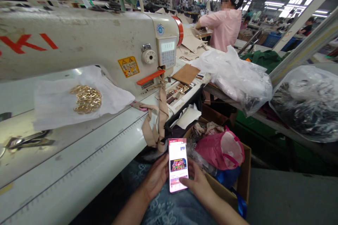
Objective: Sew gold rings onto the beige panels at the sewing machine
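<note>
A smartphone (177, 154) with a lit screen is held upright over my lap. My left hand (155, 177) grips its left edge, the fingers partly hidden behind it. On the other side my right hand (198, 182) holds the right edge, with the thumb lying over the lower part of the screen. Just above the phone, strips of beige fabric (161, 112) hang from the edge of the sewing machine table (105, 158). A pile of gold-coloured metal rings or buckles (88, 99) rests on a white cloth (52, 103) under the machine arm.
A large sewing machine (105, 38) spans the left side. At the lower right stands a cardboard box (245, 172) with a pink bag (216, 149) in it. Clear plastic bags (237, 74) lie on the bench to the right. A person in pink (227, 28) works farther back.
</note>
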A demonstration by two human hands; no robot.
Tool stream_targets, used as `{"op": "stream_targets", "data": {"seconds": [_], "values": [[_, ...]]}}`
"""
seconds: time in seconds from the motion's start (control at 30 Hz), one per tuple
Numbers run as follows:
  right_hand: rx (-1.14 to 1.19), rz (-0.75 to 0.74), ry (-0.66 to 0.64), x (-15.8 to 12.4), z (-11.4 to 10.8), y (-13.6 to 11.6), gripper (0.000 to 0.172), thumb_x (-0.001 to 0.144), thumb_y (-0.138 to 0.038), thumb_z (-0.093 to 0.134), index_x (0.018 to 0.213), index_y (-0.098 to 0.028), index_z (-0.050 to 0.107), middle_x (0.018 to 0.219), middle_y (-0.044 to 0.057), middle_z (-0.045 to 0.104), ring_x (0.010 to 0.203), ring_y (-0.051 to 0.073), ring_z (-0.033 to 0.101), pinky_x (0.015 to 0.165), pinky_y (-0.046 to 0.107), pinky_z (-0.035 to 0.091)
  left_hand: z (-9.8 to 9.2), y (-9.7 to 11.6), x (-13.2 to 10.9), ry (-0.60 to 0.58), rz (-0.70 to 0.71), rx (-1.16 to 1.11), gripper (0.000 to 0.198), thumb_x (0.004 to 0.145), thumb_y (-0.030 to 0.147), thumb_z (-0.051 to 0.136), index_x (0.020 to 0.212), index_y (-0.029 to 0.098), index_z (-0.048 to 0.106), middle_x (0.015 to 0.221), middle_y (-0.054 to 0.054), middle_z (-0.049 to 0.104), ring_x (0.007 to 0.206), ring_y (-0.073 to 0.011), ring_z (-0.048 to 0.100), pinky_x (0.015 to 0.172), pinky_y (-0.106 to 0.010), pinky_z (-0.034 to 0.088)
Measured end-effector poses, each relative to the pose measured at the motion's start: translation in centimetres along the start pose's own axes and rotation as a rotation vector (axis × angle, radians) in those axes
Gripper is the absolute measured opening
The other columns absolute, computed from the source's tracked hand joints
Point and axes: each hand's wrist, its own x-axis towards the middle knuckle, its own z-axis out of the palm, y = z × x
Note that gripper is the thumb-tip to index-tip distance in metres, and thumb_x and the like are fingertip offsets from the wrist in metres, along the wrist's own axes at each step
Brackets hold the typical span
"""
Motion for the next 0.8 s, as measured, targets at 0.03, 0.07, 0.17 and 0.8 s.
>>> {"op": "stream_targets", "data": {"seconds": [0.03, 0.07, 0.17, 0.8], "values": [[-0.013, -0.056, 0.021, -0.4, 0.4, 0.3, 0.066, 0.052, -0.018, 0.073, 0.113, -0.019, 0.048, 0.11, 0.011, 0.064, 0.104, 0.028, 0.059, 0.093, 0.043, 0.042, 0.1, -0.1, 0.1, 0.014, 0.005, -0.001, 0.025, 0.078, 0.026, 0.067, 0.1, 0.013, 0.066, 0.094, -0.01, 0.074, 0.083, -0.0228, 0.069, 0.074, -0.031, 0.053], [-0.028, -0.115, 0.039, -0.6, 0.7, 0.7, 0.069, 0.053, -0.014, 0.071, 0.117, -0.019, 0.046, 0.115, 0.011, 0.062, 0.107, 0.028, 0.058, 0.095, 0.043, 0.041, 0.3, -0.4, 0.2, 0.032, 0.011, -0.002, 0.024, 0.079, 0.025, 0.066, 0.099, 0.013, 0.066, 0.093, -0.01, 0.074, 0.081, -0.0221, 0.069, 0.073, -0.031, 0.054], [-0.088, -0.246, 0.119, -0.8, 1.2, 2.0, 0.074, 0.052, -0.01, 0.068, 0.122, -0.019, 0.045, 0.119, 0.01, 0.06, 0.111, 0.029, 0.055, 0.096, 0.042, 0.041, 1.0, -1.6, 0.8, 0.098, 0.029, -0.007, 0.017, 0.081, 0.021, 0.063, 0.096, 0.013, 0.065, 0.09, -0.008, 0.074, 0.079, -0.0198, 0.07, 0.072, -0.028, 0.053], [-0.399, -0.074, 0.398, 5.9, -7.7, 5.3, 0.068, 0.052, -0.006, 0.069, 0.115, -0.021, 0.048, 0.093, 0.003, 0.063, 0.091, 0.029, 0.059, 0.084, 0.041, 0.047, 1.4, -4.6, 0.8, 0.103, -0.143, 0.091, 0.036, 0.073, 0.034, 0.072, 0.104, 0.017, 0.064, 0.132, -0.016, 0.054, 0.126, -0.0271, 0.046, 0.11, -0.04, 0.026]]}}
